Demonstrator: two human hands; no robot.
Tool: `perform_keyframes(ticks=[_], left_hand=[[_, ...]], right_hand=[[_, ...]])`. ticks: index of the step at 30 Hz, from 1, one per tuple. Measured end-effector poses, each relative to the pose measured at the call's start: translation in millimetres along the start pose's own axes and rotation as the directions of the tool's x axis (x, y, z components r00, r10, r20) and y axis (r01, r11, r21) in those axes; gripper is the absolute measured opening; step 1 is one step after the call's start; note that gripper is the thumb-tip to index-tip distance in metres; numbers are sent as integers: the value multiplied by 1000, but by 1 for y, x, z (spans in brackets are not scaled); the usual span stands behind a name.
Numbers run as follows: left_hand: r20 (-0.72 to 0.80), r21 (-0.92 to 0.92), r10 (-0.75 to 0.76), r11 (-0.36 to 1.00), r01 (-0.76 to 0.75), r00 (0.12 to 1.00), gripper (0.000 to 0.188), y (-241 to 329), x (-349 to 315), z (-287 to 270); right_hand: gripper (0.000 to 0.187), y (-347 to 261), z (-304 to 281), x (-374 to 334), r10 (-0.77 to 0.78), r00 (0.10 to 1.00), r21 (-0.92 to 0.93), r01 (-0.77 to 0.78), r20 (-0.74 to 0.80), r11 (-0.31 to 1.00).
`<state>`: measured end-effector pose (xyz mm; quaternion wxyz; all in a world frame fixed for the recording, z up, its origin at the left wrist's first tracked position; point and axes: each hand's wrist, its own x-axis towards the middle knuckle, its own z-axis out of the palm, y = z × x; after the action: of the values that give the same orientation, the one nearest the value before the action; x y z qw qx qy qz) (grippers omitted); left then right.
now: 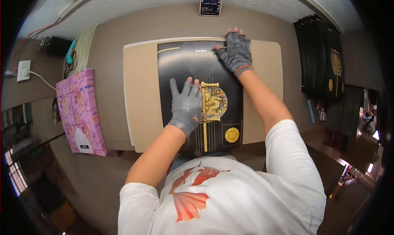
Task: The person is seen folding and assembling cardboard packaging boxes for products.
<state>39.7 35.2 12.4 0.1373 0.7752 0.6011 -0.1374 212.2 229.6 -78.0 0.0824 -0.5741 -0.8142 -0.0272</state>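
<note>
A black flat paper bag point(184, 62) with gold ornament lies in front of me on a larger tan cardboard sheet point(141, 95). A gold cord point(168, 50) shows near the bag's upper left. My left hand point(186, 105), in a grey glove with some fingertips bare, rests flat on the middle of the bag, left of the round dragon emblem point(216, 102). My right hand point(237, 50), in a dark grey fingerless glove, is spread over the bag's upper right corner, with fingertips reaching past its top edge. Neither hand grips anything that I can see.
Black printed bags point(314, 58) form a stack at the right. Pink floral bags point(80, 112) are piled at the left, beside pale cords point(87, 46) and a teal-handled tool point(70, 52). A phone point(211, 3) stands at the back. A white power socket point(24, 71) sits far left.
</note>
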Motion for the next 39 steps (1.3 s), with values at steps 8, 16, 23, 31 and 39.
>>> perform_keyframes(ticks=[8, 16, 23, 31, 39], left_hand=[[-24, 119, -12, 993, 15, 1000, 93, 16, 7, 5], [13, 181, -28, 983, 25, 1000, 90, 15, 0, -2], [71, 183, -31, 983, 18, 997, 95, 17, 9, -12], [-504, 64, 72, 997, -46, 860, 90, -30, -45, 115], [-465, -200, -17, 976, -86, 885, 92, 11, -184, 140]], right_hand=[[82, 45, 14, 79, 82, 995, -14, -83, -60, 996], [89, 3, -36, -108, -196, 972, -9, 199, 131, 980], [91, -13, -71, -327, -239, 953, 186, 205, 187, 961], [65, -28, -91, -384, 22, 995, 551, -72, 98, 832], [73, -29, -91, -349, 507, 772, 733, -589, 383, 342]])
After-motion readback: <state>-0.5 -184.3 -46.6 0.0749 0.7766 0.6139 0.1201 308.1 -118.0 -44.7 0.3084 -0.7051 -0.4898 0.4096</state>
